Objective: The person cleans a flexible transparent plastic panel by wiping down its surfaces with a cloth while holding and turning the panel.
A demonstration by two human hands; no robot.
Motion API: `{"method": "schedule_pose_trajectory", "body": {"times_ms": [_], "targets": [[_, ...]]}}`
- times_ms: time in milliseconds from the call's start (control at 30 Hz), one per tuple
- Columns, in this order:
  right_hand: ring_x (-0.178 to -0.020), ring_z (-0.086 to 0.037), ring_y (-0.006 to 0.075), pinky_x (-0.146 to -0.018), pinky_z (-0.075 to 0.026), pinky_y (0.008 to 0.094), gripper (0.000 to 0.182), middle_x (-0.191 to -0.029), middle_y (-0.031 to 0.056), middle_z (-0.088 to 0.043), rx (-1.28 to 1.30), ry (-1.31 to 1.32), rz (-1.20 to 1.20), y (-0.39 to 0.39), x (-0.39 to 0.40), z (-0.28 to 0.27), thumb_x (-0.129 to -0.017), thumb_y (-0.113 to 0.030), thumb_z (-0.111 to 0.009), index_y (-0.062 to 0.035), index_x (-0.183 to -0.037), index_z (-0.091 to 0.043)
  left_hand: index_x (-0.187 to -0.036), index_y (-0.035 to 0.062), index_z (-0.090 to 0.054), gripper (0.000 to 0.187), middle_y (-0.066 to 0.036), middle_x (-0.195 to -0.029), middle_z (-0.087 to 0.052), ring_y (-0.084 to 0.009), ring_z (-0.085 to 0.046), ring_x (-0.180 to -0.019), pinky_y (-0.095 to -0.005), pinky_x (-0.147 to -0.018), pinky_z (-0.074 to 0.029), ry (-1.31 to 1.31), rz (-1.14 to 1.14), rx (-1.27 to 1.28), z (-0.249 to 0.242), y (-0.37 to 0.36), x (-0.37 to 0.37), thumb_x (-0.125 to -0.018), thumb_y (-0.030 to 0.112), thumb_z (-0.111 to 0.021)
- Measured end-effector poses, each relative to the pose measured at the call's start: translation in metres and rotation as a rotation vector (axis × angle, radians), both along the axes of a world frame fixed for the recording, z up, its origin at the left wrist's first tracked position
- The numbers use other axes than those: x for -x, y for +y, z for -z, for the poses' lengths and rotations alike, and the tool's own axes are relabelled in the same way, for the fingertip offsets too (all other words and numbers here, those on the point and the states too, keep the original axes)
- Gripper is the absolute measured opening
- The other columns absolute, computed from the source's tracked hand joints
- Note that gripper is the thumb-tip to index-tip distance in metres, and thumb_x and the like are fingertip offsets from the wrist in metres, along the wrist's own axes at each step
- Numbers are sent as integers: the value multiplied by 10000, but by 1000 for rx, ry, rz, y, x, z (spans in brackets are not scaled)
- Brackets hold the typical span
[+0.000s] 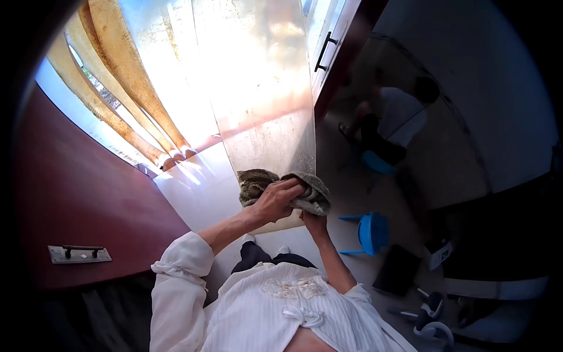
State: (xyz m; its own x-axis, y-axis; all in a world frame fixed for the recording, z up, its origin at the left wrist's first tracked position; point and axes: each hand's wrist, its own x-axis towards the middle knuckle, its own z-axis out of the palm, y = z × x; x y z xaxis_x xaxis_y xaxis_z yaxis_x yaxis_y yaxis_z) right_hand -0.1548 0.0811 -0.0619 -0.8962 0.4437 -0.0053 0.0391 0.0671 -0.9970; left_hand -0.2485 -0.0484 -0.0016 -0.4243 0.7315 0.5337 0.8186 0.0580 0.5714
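A crumpled grey-green cloth (314,193) lies bunched against the lower part of a translucent, stained plastic curtain strip (264,126). My left hand (277,201) is closed on the cloth, its fingers bent over the fold at the strip's front. Just below and to the right, my right hand (314,222) comes up from underneath to the cloth near the strip's right edge. It looks closed on the cloth, though most of its fingers are hidden beneath it. The strip hangs down in front of me, brightly lit from behind.
Yellowed curtain strips (126,70) hang gathered at the left. A red door (99,176) with a handle stands open beside them. On the right are a blue stool (373,233), a seated person (399,117) and a dark door edge (352,53). Pale tiles (199,182) cover the floor.
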Motion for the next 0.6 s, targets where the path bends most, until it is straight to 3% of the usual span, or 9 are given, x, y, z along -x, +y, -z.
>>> {"method": "schedule_pose_trajectory", "body": {"times_ms": [133, 167, 200, 233, 267, 300, 400, 467, 600], "targets": [[-518, -509, 71, -458, -409, 247, 150, -585, -10, -522, -171, 82, -63, -13, 16, 6, -852, -171, -574, -30, -803, -565, -920, 41, -531, 444, -111, -910, -529, -320, -556, -854, -378, -695, -481, 7, -99, 5, 1, -21, 2, -496, -57, -618], [-518, -509, 71, -458, -409, 247, 150, -585, -10, -522, -172, 82, -66, -13, 16, 8, -852, -171, -574, -30, -803, -565, -923, 43, -529, 452, -119, -907, -534, -322, -558, -854, -389, -704, -478, 40, -146, -39, 2, -25, 5, -491, -54, -621], [-489, -480, 52, -437, -381, 221, 147, -579, -25, -516, -16, 82, -97, -13, 15, 1, -869, -173, -566, -44, -802, -583, -932, 34, -527, 458, -138, -917, -534, -336, -550, -859, -370, -731, -478, 10, -235, -102, 6, -32, 9, -492, -46, -626], [-460, -451, 32, -416, -352, 196, 151, -573, -39, -510, 139, 86, -126, -16, 16, -18, -886, -175, -558, -58, -801, -602, -943, 34, -532, 430, -126, -918, -546, -318, -558, -866, -353, -740, -477, -48, -390, -177, 6, -40, 18, -530, -44, -623], [-444, -437, 20, -416, -341, 185, 193, -557, -47, -514, 5, 36, -99, -15, 13, -39, -894, -204, -555, -49, -821, -644, -954, 33, -537, 402, -114, -918, -558, -301, -566, -873, -337, -749, -477, -109, -541, -249, 6, -46, 30, -567, -41, -619], [-445, -439, 17, -413, -334, 184, 208, -556, -46, -513, 10, 35, -113, -7, 11, -41, -894, -221, -555, -47, -840, -654, -956, 35, -546, 311, -92, -907, -568, -264, -570, -874, -325, -751, -476, -400, -536, -452, 12, -51, 51, -654, -11, -607], [-435, -439, 16, -403, -318, 180, 245, -547, -46, -506, 50, 8, -153, 10, 1, -46, -894, -253, -551, -39, -839, -657, -995, 52, -561, 173, -39, -898, -586, -153, -575, -848, -298, -721, -490, -1104, -417, -885, 0, -62, 103, -884, 184, -542], [-422, -434, 19, -399, -311, 179, 251, -530, -47, -493, 123, -19, -226, 16, 1, -39, -892, -259, -554, -40, -823, -656, -1043, 47, -546, 325, -72, -896, -596, -149, -594, -798, -297, -683, -511, -1387, -40, -854, -38, -73, 123, -915, 342, -498], [-418, -437, 21, -399, -308, 176, 274, -503, -53, -465, 143, -5, -228, 12, -3, -34, -886, -284, -564, -40, -799, -651, -1060, 19, -531, 405, -104, -890, -614, -184, -616, -737, -322, -645, -535, -1402, 159, -743, -65, -70, 145, -897, 389, -507]]}}
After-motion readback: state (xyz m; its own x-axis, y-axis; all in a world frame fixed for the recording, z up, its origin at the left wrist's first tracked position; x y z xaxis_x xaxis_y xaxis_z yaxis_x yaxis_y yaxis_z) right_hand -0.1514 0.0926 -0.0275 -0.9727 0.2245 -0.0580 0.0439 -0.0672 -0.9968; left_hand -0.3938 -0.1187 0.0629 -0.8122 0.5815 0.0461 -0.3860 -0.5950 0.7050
